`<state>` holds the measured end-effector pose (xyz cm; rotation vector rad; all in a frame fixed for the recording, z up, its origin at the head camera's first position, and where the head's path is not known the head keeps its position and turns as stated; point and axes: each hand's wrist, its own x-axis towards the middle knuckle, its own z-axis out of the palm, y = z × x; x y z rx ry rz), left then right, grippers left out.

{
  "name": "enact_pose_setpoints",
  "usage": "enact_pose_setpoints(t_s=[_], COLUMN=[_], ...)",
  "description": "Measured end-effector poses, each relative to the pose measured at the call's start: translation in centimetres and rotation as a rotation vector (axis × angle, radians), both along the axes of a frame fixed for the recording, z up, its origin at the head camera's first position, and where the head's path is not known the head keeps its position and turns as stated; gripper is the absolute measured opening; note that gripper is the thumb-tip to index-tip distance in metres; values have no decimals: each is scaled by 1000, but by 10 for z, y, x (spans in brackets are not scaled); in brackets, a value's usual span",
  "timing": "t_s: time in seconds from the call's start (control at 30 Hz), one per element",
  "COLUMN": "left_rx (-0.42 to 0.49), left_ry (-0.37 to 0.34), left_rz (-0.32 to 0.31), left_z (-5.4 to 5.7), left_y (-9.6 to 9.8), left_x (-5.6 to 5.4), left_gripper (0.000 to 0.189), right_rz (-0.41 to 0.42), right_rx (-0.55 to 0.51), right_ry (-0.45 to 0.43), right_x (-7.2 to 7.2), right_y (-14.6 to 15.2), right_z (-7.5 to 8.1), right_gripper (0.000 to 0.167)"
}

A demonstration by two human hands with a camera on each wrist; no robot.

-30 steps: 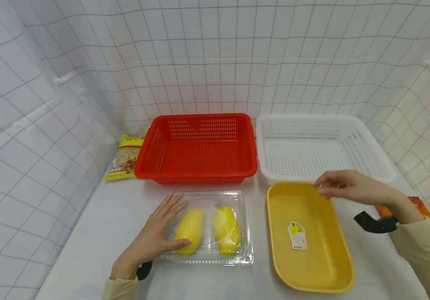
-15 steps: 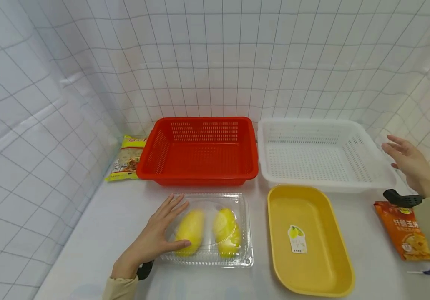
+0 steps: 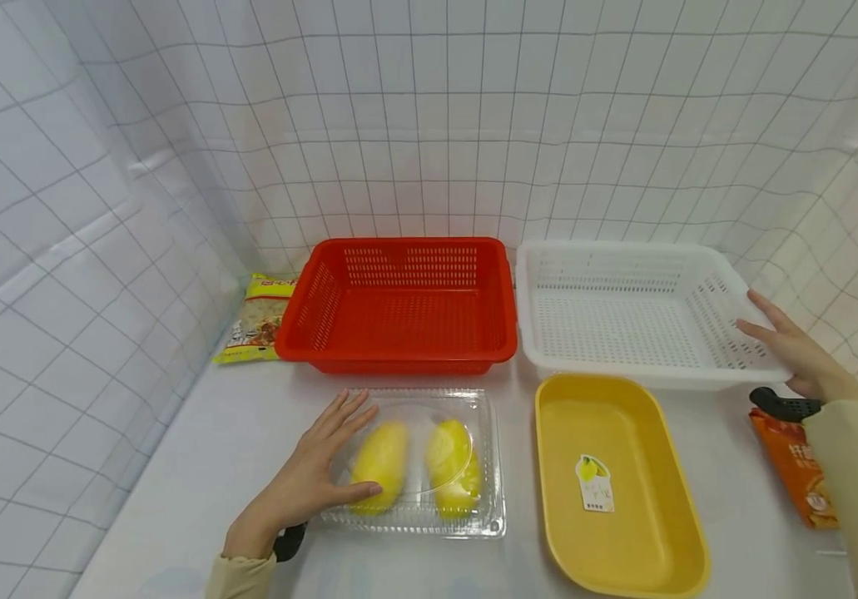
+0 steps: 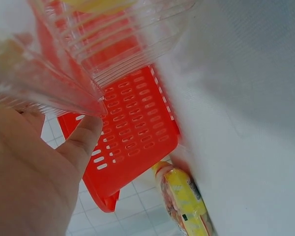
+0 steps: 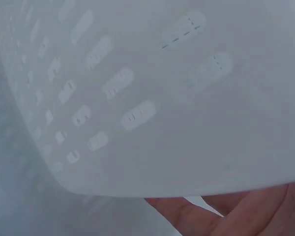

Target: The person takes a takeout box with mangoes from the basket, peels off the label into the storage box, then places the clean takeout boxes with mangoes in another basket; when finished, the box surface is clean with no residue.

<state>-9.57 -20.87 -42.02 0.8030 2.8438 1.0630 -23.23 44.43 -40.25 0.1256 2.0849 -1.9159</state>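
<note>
In the head view my left hand [image 3: 310, 474] lies with spread fingers over the left side of a clear plastic clamshell box [image 3: 490, 491]. Two oblong yellow fruits [image 3: 454, 466] show through its lid. The left wrist view has the thumb [image 4: 83, 142] at the box's ribbed edge. At the far right, my right hand [image 3: 799, 353] grips the side rim of a white perforated basket [image 3: 653, 372], thumb over the inner side. From the right wrist camera, fingers [image 5: 187, 214] appear below the basket's wall; their tips are partly hidden.
A red perforated basket [image 3: 399, 356] stands left of the white one. In front sits a yellow tray [image 3: 623, 549] with a fruit sticker [image 3: 595, 482]. A yellow snack bag [image 3: 252, 324] lies behind left, and an orange bag [image 3: 796, 466] lies partly under the right sleeve.
My right hand has moved from the yellow tray's far edge out to the right, then back onto the white basket's right rim. My left hand has stayed on the box.
</note>
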Motion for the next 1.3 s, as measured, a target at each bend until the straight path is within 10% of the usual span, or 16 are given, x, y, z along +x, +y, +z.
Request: enact_pose_setpoints(t_s=[0.33,0.8,1.3], left_rx=[25,309,438], left_ry=[-15,-519,-503], left_rz=[57,457,448], left_z=[0,-2,12], left_y=[0,-7,-7], left_x=[2,0,1], left_gripper=[97,84,75], right_rz=[16,-5,-10], right_rx=[-260,-277,-274], right_ry=[-11,-17,-1], right_x=[4,3,3], right_y=[-1,-3,-4], right_z=[-1,-2,-2], right_gripper=[67,67,67])
